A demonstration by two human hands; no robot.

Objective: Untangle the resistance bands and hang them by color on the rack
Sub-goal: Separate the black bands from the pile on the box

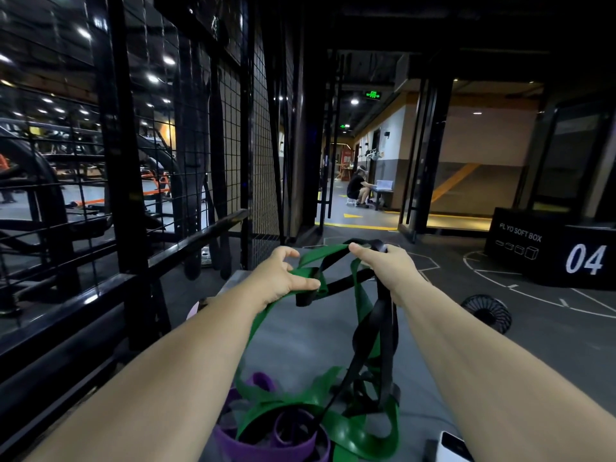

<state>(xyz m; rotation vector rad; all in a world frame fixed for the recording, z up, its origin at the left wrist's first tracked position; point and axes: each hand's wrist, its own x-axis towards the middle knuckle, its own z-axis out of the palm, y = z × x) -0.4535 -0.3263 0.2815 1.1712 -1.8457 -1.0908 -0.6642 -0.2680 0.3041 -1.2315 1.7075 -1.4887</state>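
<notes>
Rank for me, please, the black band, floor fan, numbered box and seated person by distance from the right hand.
1. Black band: gripped in the right hand.
2. Fan: on the floor to its right.
3. Box: beyond the fan, far right.
4. Seated person: far down the corridor.

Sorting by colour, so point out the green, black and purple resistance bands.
Flat green rubber band (364,303): head view, hanging strip.
Narrow black rubber band (386,328): head view, hanging strand.
Wide purple fabric band (266,450): head view, front rim.

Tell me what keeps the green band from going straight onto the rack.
The black band is tangled through the green band between the left hand and right hand; both trail into the pile with purple bands below.
</notes>
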